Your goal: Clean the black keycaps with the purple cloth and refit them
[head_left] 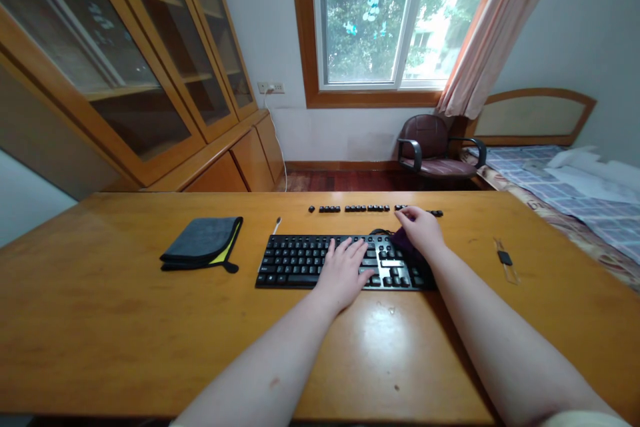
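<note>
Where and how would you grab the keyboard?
Probably the keyboard by its left short end, towards the front corner, coming from the left. It's a long, low slab lying flat. The left hand lies over the middle, the right hand and a purple cloth block the right part, and a brush sits at the rear left corner.

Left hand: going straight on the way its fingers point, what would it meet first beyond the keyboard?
The left hand would probably meet the loose black keycaps lined up behind the keyboard; the black cable seems just right of that line, though depth is unclear.
</note>
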The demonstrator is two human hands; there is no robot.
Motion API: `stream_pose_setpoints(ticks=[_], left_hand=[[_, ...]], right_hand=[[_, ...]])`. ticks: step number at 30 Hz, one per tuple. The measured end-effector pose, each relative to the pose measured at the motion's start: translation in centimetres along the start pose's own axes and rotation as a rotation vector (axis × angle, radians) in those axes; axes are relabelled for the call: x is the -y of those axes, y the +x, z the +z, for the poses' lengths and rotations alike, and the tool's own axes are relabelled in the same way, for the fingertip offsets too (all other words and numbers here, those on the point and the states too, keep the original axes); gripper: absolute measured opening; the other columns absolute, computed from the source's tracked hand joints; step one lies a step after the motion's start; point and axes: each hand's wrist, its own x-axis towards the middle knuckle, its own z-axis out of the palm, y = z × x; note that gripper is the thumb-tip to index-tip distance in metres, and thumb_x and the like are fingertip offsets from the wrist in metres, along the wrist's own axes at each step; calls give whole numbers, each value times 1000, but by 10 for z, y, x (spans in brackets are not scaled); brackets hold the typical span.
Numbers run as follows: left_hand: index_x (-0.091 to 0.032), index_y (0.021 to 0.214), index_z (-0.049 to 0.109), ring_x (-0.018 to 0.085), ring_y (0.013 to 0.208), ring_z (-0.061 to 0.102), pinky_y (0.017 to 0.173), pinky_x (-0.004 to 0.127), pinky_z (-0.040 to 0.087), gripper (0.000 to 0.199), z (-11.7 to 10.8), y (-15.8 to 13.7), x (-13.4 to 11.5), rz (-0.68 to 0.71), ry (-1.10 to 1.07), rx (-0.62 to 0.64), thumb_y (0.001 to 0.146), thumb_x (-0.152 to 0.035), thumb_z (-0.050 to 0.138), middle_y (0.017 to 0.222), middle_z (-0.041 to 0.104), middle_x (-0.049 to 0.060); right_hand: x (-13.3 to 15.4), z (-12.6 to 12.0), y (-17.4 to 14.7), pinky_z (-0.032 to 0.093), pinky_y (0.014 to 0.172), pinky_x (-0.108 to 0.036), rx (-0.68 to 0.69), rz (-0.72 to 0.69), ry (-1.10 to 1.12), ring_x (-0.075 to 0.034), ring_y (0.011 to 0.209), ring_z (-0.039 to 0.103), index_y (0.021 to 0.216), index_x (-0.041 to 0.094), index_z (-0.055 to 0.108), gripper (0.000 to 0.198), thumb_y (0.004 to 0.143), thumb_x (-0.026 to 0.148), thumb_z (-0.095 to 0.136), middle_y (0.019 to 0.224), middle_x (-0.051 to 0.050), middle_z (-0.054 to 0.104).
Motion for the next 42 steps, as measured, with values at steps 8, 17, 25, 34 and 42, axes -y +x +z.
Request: stream_pose_setpoints(ticks=[8, 17, 25, 34, 42], left_hand=[[-23, 132, 34, 25, 128, 31, 108, 52, 12, 59, -3, -2, 6, -37, -17, -25, 80, -46, 50, 137, 40, 8], [-26, 134, 32, 30, 130, 25, 107, 56, 5, 79, -9, -2, -2, 23, 11, 10, 68, -62, 55, 140, 35, 9], [-24, 134, 32, 30, 127, 29, 107, 55, 6, 77, -13, -3, 13, -37, 10, 20, 68, -55, 58, 138, 38, 9], [-25, 133, 33, 30, 127, 29, 108, 54, 7, 77, -12, -3, 12, -40, -17, 20, 66, -54, 60, 136, 39, 9], [-25, 133, 33, 30, 128, 28, 108, 55, 6, 76, -13, -3, 13, -40, -24, 32, 67, -53, 59, 137, 38, 9]], right_hand=[[-80, -4, 23, 40, 53, -27, -175, 186, 175, -17, 57, 55, 98, 9, 66, 48, 71, 47, 52, 68, -7, 62], [-66, 15, 28, 40, 62, -28, 7, -50, -190, -18, 69, 55, 106, 21, 65, 39, 73, 40, 55, 75, -3, 60], [-50, 17, 28, 40, 60, -27, 94, -7, -280, -20, 75, 60, 112, 25, 61, 38, 79, 39, 51, 83, -5, 67], [-58, 16, 31, 44, 70, -32, 224, -9, -273, -25, 88, 61, 115, 27, 60, 39, 79, 39, 51, 97, -8, 69], [-59, 17, 28, 44, 67, -29, 215, -6, -244, -22, 82, 62, 102, 26, 67, 32, 75, 38, 55, 91, -6, 69]])
